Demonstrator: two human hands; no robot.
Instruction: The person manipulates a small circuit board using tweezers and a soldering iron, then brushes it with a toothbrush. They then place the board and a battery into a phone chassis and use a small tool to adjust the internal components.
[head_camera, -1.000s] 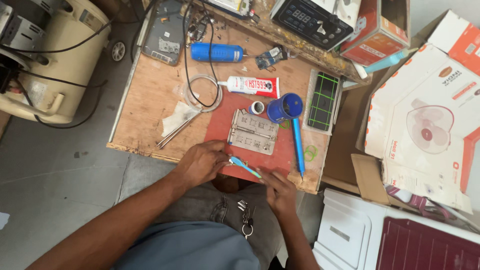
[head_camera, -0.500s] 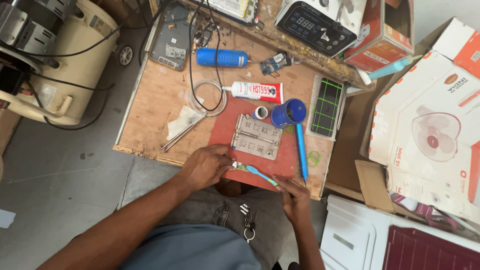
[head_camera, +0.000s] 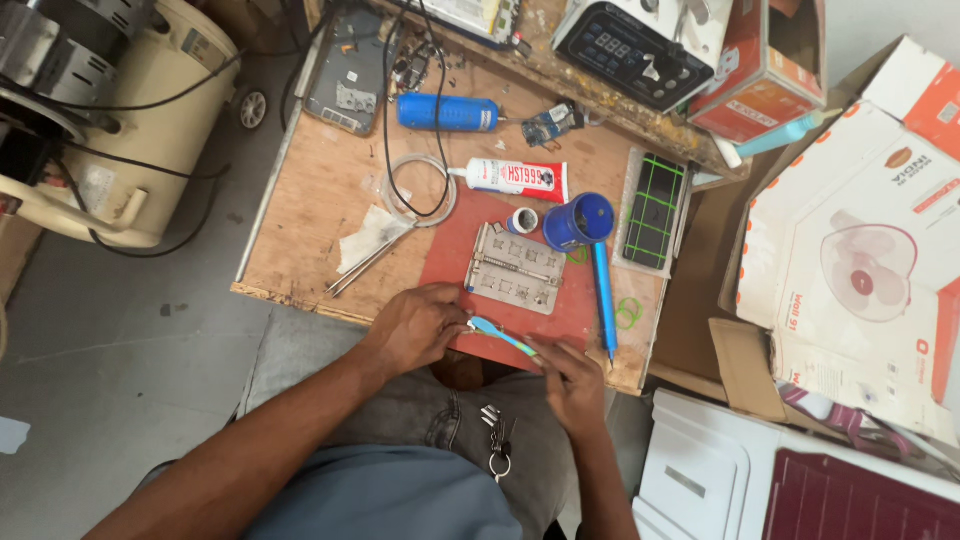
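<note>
Below, both hands (head_camera: 500, 355) gripping a light-blue tool (head_camera: 500, 336); white red-labelled tube (head_camera: 518, 180) above, orange-white fan box (head_camera: 860, 250) rightward.

Two bare hands work at the near edge of the bench: the left hand (head_camera: 418, 328) and the right hand (head_camera: 573, 381), one thin light-blue tool (head_camera: 502, 336) spanning between them. Just beyond the hands lies one grey metal fixture plate (head_camera: 517, 268). Past it stand one blue plastic cup (head_camera: 577, 222), one white glue tube (head_camera: 517, 180) and one blue cylindrical canister (head_camera: 447, 112). By the right hand lies one long blue pen-shaped tool (head_camera: 604, 300).
</note>
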